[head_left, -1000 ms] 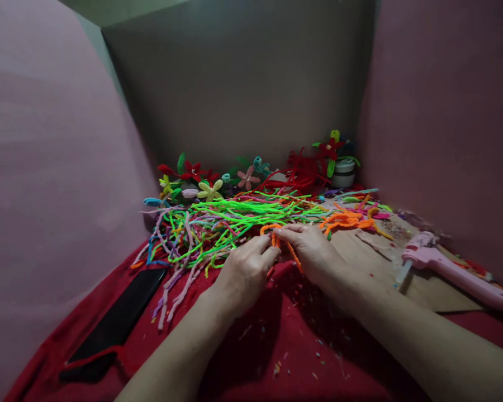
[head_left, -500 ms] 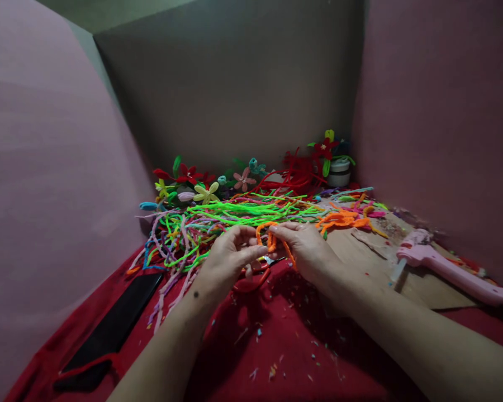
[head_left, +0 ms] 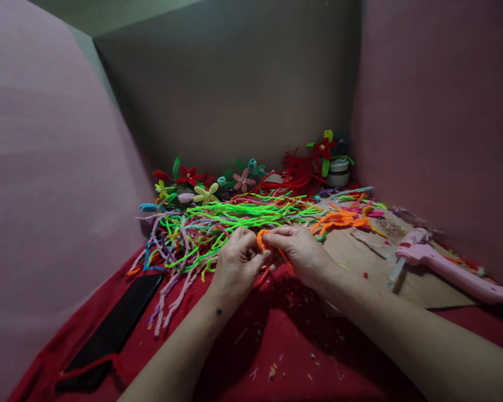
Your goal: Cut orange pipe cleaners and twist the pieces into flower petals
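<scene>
An orange pipe cleaner (head_left: 262,239), bent into a loop, is pinched between both hands in the middle of the view. My left hand (head_left: 240,261) is closed on its left side, the fingers curled in and the thumb pressed against them. With thumb and forefinger, my right hand (head_left: 304,252) grips the upper right of the loop, and a loose orange end hangs beneath that palm. Red-handled scissors (head_left: 261,277) lie under the hands, mostly hidden. Just beyond the fingers spreads a pile of bright green pipe cleaners (head_left: 243,211).
More orange pipe cleaners (head_left: 339,219) rest on a cardboard sheet (head_left: 356,251). A pink glue gun (head_left: 448,268) lies at right, a black flat object (head_left: 113,324) at left. Pipe-cleaner flowers (head_left: 206,194) and a small white pot (head_left: 338,173) stand at the back. Scraps dot the red cloth (head_left: 293,357).
My left hand has closed more tightly and turned, moving slightly right toward my right hand. The orange loop looks smaller and more covered by fingers, and the scissors are more hidden.
</scene>
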The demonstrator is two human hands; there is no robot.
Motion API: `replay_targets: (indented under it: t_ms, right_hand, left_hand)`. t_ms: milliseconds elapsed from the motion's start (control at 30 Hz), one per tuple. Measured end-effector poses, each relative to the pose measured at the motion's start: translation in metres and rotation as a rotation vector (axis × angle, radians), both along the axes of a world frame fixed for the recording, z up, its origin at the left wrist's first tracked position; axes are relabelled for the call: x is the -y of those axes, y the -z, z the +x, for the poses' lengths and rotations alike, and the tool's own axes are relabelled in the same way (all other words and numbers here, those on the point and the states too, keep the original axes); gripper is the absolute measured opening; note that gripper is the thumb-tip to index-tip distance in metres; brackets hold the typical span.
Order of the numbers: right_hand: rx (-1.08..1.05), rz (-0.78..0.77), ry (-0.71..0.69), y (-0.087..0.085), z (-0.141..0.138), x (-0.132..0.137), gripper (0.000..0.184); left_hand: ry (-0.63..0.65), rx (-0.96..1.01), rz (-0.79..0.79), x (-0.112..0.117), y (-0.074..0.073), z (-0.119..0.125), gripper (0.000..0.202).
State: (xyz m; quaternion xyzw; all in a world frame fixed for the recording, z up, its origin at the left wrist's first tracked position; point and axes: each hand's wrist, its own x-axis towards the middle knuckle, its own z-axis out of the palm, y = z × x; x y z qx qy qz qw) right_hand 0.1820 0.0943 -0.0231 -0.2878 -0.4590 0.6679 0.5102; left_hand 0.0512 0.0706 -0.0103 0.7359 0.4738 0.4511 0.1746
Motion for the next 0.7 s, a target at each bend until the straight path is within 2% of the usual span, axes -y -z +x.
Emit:
replay_targets:
  t_ms: [67,167,233,300,367,433,533,600,700]
  right_hand:
    - [-0.069,-0.050,-0.043,-0.001,0.001,0.000,0.012]
    - [-0.185,-0.173,-0.110,-0.004,0.004,-0.003,0.005]
    - [-0.255,-0.265,-0.146,-0.006,0.007,-0.007,0.007]
    - [-0.316,-0.349,-0.183,-0.007,0.008,-0.010,0.010]
    - [-0.356,-0.388,-0.192,-0.006,0.009,-0.012,0.010]
    - [-0.355,-0.395,-0.165,-0.006,0.008,-0.012,0.010]
    - [-0.301,-0.327,-0.101,-0.006,0.008,-0.010,0.010]
    - [-0.234,-0.237,-0.050,-0.008,0.009,-0.008,0.010]
    - [-0.149,-0.150,0.024,-0.012,0.011,-0.006,0.009]
  left_hand:
    - [0.060,0.088,-0.108,0.002,-0.003,0.001,0.014]
    - [0.248,0.297,-0.376,0.004,-0.011,0.002,0.015]
    - [0.325,0.390,-0.435,0.004,-0.013,0.002,0.021]
    - [0.346,0.405,-0.419,0.002,-0.011,0.002,0.025]
    - [0.308,0.330,-0.366,0.000,-0.006,0.002,0.027]
    - [0.214,0.182,-0.292,-0.001,0.000,0.000,0.023]
    - [0.093,-0.086,-0.219,0.000,0.003,-0.003,0.010]
    - [0.082,-0.213,-0.191,0.001,0.002,-0.003,0.013]
    - [0.131,-0.336,-0.160,0.002,-0.001,-0.002,0.018]
